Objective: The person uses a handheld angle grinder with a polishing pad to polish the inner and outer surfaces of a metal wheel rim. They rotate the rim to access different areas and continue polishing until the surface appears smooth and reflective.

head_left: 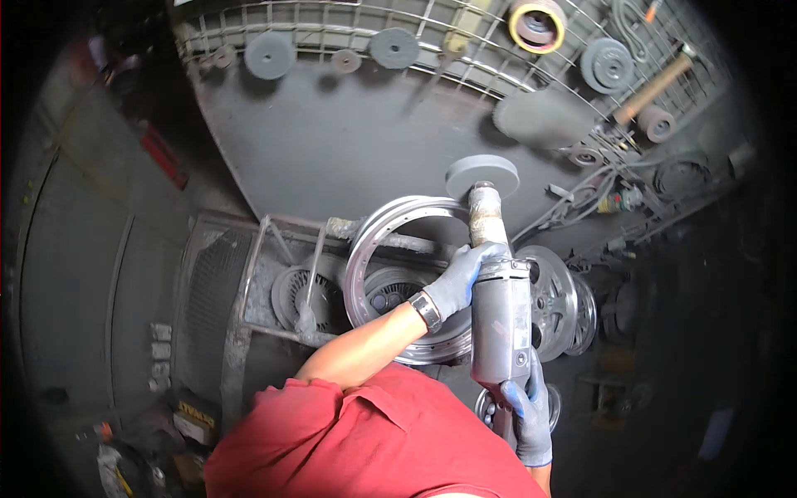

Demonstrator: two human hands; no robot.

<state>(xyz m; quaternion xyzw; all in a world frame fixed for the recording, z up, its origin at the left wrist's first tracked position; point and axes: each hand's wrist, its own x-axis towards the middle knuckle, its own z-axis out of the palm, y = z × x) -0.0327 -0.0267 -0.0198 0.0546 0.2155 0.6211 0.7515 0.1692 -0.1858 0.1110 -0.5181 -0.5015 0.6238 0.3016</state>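
Observation:
A large grey straight grinder (502, 324) lies lengthwise in front of my chest, its grey disc-shaped wheel (457, 176) pointing away from me. Gloved in grey and blue, my left hand (462, 280) is closed on the grinder where its body meets the wrapped neck. My right hand (531, 419), in a matching glove, is wrapped round the rear handle end. Left of the grinder a bare silver wheel rim (355, 278) leans on a metal frame (249, 282). The grinder's wheel is just beyond the rim's far edge; I cannot tell whether they touch.
Several wheels, among them a spoked alloy wheel (548, 303), stand right of the grinder. A slotted wheel (290, 295) is behind the frame. On the wire mesh (349, 29) hang grinding discs (270, 56) and a hammer (656, 87). Cables (573, 195) run at right.

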